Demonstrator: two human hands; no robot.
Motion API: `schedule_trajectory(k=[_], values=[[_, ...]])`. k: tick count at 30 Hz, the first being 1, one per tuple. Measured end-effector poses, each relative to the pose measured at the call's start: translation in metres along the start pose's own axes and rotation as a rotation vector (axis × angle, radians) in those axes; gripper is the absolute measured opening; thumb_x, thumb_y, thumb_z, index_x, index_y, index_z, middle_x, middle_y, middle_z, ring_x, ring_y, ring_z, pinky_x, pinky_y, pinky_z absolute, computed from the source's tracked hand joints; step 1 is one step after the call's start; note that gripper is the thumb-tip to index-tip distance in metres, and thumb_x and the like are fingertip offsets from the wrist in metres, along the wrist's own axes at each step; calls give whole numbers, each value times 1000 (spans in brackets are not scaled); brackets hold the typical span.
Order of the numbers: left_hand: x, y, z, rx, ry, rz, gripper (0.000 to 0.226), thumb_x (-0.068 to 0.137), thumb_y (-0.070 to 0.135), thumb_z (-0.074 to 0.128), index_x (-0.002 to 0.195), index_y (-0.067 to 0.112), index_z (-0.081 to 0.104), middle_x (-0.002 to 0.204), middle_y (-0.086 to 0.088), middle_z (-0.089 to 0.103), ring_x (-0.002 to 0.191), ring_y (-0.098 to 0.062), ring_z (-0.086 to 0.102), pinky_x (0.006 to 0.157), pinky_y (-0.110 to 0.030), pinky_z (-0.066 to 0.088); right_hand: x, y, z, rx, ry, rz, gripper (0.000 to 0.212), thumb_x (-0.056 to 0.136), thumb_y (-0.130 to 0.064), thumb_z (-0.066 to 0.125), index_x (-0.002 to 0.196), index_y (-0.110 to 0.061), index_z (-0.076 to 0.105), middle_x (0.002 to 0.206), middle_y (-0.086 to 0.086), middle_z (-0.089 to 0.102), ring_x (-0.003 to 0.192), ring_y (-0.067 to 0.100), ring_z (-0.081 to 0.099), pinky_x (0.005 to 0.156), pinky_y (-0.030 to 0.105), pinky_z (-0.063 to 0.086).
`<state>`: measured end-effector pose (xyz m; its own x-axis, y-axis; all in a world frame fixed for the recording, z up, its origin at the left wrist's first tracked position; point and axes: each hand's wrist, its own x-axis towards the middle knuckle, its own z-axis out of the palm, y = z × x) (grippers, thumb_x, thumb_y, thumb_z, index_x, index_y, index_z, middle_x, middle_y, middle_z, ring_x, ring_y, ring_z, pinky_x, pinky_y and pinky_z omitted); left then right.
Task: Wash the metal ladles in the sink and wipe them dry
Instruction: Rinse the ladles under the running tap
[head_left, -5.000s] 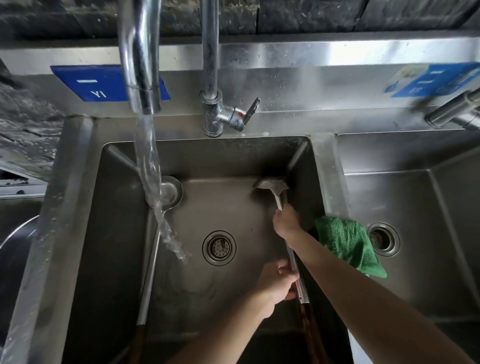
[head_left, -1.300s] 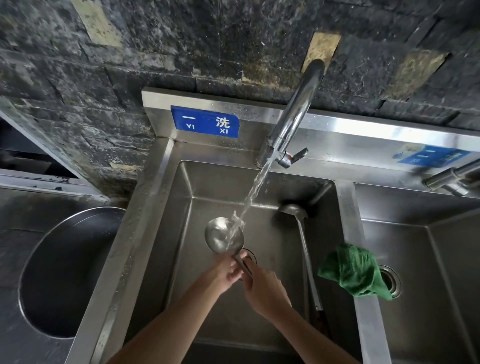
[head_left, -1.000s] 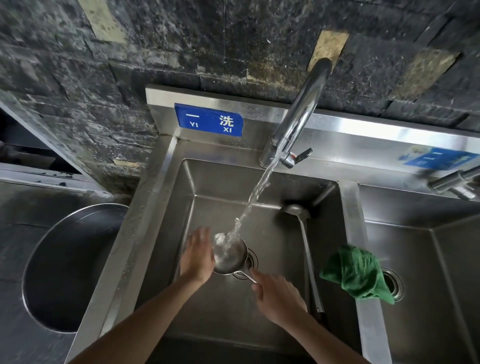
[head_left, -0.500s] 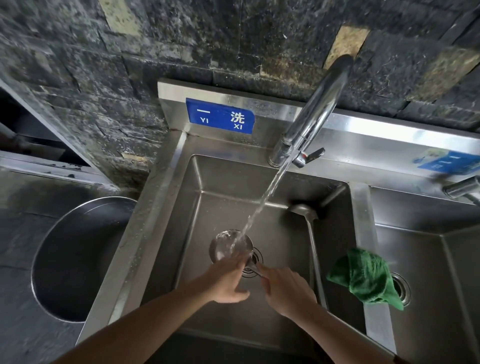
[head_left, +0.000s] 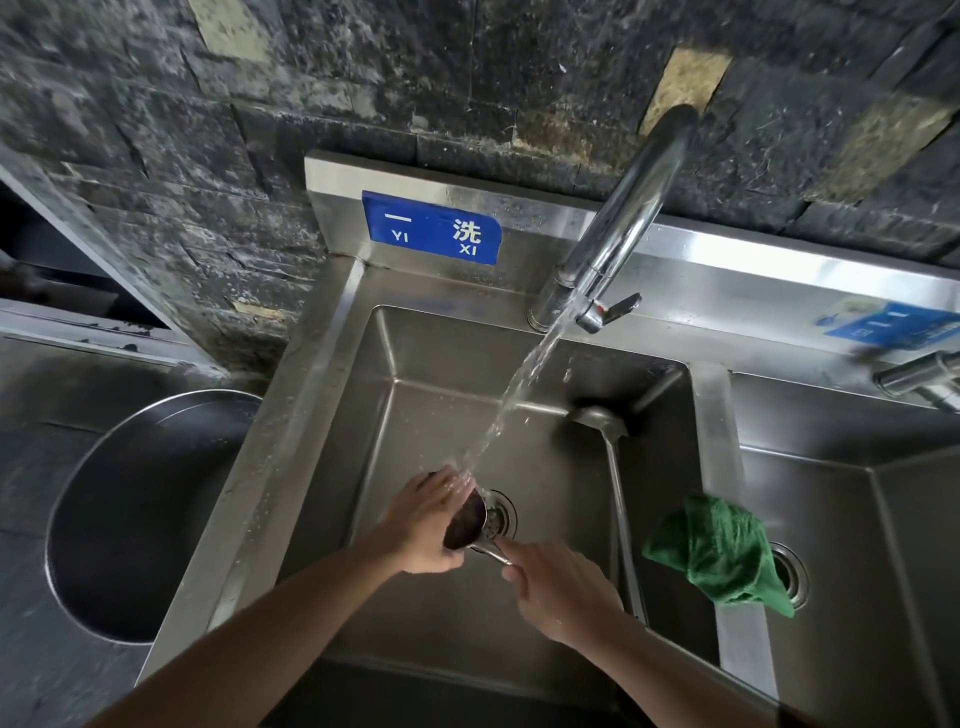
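So the right hand (head_left: 563, 587) has its grip clamped on the handle of the ladle (head_left: 467, 522) being washed, pinching the metal stem just below the bowl. Right next to it, the left hand (head_left: 426, 525) is wrapped round the outside of the ladle bowl, fingers curved over the rim on its far side. Half a second ago that hand was more over the top of the bowl with the bowl facing up under the stream; now the bowl is tipped sideways, opening toward the right grip, and the left palm is rubbing its back. A second ago the left hand was flat and off to the side. Looks to me like the scrub has moved from the inside to the outside, so this ladle is probably close to rinsed, with the drying not yet started.

The water stream (head_left: 519, 384) lands right on the left fingers. Just past both hands is the drain (head_left: 501, 514). The second ladle (head_left: 602, 418) lies beyond the right grip, handle running along the basin's right wall, untouched. The green cloth (head_left: 717, 551) sits draped on the divider to the right of that grip. Furthest back is the faucet (head_left: 618, 234).
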<state>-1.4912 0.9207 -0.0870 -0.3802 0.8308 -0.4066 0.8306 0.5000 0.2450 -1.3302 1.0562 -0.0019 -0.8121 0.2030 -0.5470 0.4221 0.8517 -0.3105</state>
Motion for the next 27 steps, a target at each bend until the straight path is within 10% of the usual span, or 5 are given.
schedule_trajectory(k=[5, 11, 20, 27], values=[[-10, 33, 0, -59, -130, -53, 91, 94, 43, 56, 160, 9, 3, 168, -10, -8, 154, -31, 14, 125, -52, 6, 5, -9, 7, 19, 70, 18, 37, 104, -30, 44, 140, -36, 43, 102, 4, 73, 91, 25, 72, 75, 42, 60], [2, 13, -3, -161, -180, -78, 72, 82, 18, 68, 147, 20, 37, 149, -9, 47, 124, -30, 59, 100, -38, 53, -5, -1, 4, -13, 57, 8, 39, 104, -30, 46, 141, -39, 38, 103, 4, 71, 94, 26, 71, 77, 43, 59], [31, 16, -42, -12, -223, -78, 59, 83, 13, 70, 137, 12, 48, 136, -8, 53, 114, -23, 59, 84, -27, 52, 1, -5, -9, 37, 125, 44, 42, 107, -33, 43, 148, -33, 42, 115, -1, 72, 101, 20, 71, 77, 34, 53], [17, 28, -20, 183, -121, 77, 74, 85, 24, 69, 149, 11, 34, 160, -10, 25, 143, -34, 37, 116, -57, 31, 3, 1, -9, 60, 120, 79, 32, 106, -30, 42, 136, -36, 49, 107, -1, 72, 96, 23, 72, 77, 40, 57]])
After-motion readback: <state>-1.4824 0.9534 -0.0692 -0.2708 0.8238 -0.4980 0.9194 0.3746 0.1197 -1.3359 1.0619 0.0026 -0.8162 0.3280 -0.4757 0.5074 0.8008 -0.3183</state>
